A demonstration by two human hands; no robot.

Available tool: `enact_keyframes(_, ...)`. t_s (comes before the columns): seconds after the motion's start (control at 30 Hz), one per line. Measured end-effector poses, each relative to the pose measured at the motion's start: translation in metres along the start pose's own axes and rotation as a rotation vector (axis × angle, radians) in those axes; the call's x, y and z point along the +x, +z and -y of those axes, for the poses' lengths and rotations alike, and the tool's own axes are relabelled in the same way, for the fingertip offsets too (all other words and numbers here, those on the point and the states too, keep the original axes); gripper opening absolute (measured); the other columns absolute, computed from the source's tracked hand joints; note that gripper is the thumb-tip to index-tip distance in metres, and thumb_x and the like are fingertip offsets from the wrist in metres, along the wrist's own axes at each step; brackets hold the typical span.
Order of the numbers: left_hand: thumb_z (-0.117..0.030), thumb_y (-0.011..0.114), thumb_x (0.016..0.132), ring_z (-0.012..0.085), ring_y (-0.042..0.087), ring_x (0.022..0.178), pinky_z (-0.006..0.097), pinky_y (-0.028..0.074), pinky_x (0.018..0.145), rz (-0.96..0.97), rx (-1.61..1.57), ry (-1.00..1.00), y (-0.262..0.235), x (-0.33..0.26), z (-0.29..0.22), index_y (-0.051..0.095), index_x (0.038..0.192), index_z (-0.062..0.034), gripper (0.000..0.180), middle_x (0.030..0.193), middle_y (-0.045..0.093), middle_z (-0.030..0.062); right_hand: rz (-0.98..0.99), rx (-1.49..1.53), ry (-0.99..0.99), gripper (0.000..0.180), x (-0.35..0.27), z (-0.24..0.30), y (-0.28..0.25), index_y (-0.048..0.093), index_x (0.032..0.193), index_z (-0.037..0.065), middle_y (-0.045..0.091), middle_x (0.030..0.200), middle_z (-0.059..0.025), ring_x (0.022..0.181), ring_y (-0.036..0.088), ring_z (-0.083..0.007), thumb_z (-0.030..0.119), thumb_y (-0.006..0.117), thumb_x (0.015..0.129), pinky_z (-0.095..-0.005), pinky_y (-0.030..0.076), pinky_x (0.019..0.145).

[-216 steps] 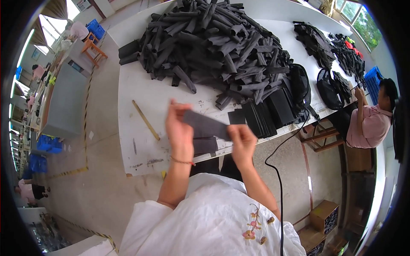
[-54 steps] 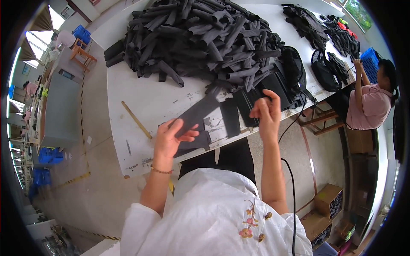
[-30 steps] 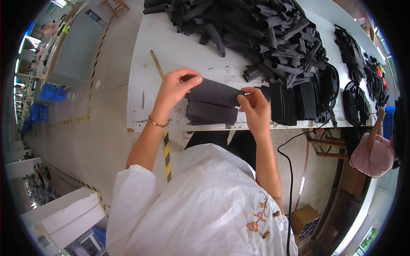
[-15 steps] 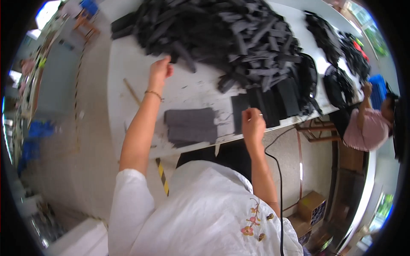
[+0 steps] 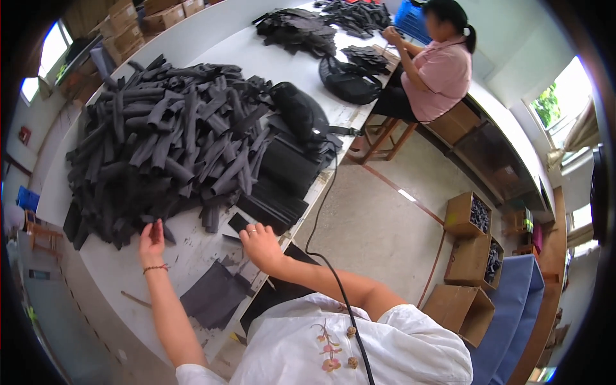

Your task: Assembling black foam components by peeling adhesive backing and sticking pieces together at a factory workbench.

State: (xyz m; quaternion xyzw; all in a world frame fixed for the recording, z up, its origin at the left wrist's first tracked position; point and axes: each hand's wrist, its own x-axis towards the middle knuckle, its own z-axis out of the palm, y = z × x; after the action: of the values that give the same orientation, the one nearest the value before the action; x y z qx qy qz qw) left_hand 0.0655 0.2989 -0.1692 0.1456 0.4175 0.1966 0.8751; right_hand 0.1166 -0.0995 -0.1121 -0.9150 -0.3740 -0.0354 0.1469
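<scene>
A large heap of curled dark grey fabric strips [image 5: 173,135] covers the far left of the white table [image 5: 96,273]. At its near edge is my left hand [image 5: 153,242], its fingers drawn together against a dark strip [image 5: 168,232]; their grip is partly hidden. My right hand [image 5: 262,249] bends its fingers over the end of a flat black piece [image 5: 238,222], beside a row of overlapping black flat pieces [image 5: 273,202]. Between my forearms and the table's front edge lies a small stack of flat charcoal fabric pieces [image 5: 212,296].
A thin wooden stick [image 5: 136,299] lies left of the stack. Black bags [image 5: 298,112] stand past the heap, and a black cable [image 5: 314,224] hangs across the table's edge. A co-worker in pink [image 5: 443,80] sits farther along. Cardboard boxes [image 5: 465,269] stand on the floor at right.
My view has swung to the right, bringing the co-worker and floor boxes further in. My left hand now meets the heap's near edge; my right hand has come onto the black flat pieces.
</scene>
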Motion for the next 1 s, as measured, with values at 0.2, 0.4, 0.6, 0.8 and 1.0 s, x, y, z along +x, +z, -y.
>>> enact_keyframes(0.2,0.013,0.049,0.081,0.0374,0.063,0.102,0.043,0.056,0.093,0.129,0.128,0.135,0.025,-0.072,0.060,0.052,0.108,0.0183,0.028,0.110,0.061,0.0275,-0.183,0.982,0.238,0.013,0.005,-0.031,-0.041,0.068,0.084,0.001,0.068,0.077,-0.0101,0.066,0.063,-0.0193,0.001,0.074,0.073,-0.0321,0.050,0.062)
enact_keyframes(0.4,0.010,0.054,0.080,0.0269,0.064,0.096,0.034,0.054,0.084,0.133,0.301,0.517,0.063,-0.143,0.127,0.056,0.113,0.0104,0.033,0.105,0.063,0.0156,-0.059,1.471,0.318,0.041,0.007,-0.026,-0.062,0.059,0.120,-0.001,0.063,0.087,-0.0012,0.077,0.055,-0.0066,0.001,0.072,0.082,-0.0204,0.046,0.073)
enact_keyframes(0.6,0.010,0.051,0.081,0.0242,0.064,0.095,0.031,0.054,0.083,0.361,-0.026,0.055,0.079,-0.161,0.144,0.055,0.116,0.0107,0.035,0.111,0.062,0.0204,-0.014,1.455,0.174,0.037,-0.001,-0.017,-0.063,0.052,0.108,0.003,0.051,0.090,-0.0018,0.087,0.049,-0.0095,0.009,0.075,0.080,-0.0254,0.042,0.080)
enact_keyframes(0.8,0.007,0.053,0.082,0.0237,0.065,0.099,0.030,0.054,0.084,0.315,0.179,0.186,0.094,-0.177,0.161,0.056,0.116,0.0084,0.034,0.113,0.064,0.0179,-0.146,0.777,-0.231,0.029,0.000,-0.015,-0.079,0.050,0.091,0.003,0.055,0.093,-0.0125,0.081,0.051,-0.0312,0.018,0.074,0.082,-0.0378,0.041,0.072)
enact_keyframes(1.0,0.008,0.057,0.081,0.0260,0.065,0.103,0.032,0.054,0.089,0.340,0.326,0.346,0.108,-0.201,0.175,0.055,0.116,0.0065,0.035,0.111,0.064,0.0139,-0.253,0.683,-0.301,0.036,0.014,0.005,-0.096,0.055,0.112,0.004,0.057,0.094,-0.0093,0.088,0.053,-0.0293,0.011,0.071,0.081,-0.0402,0.039,0.080)
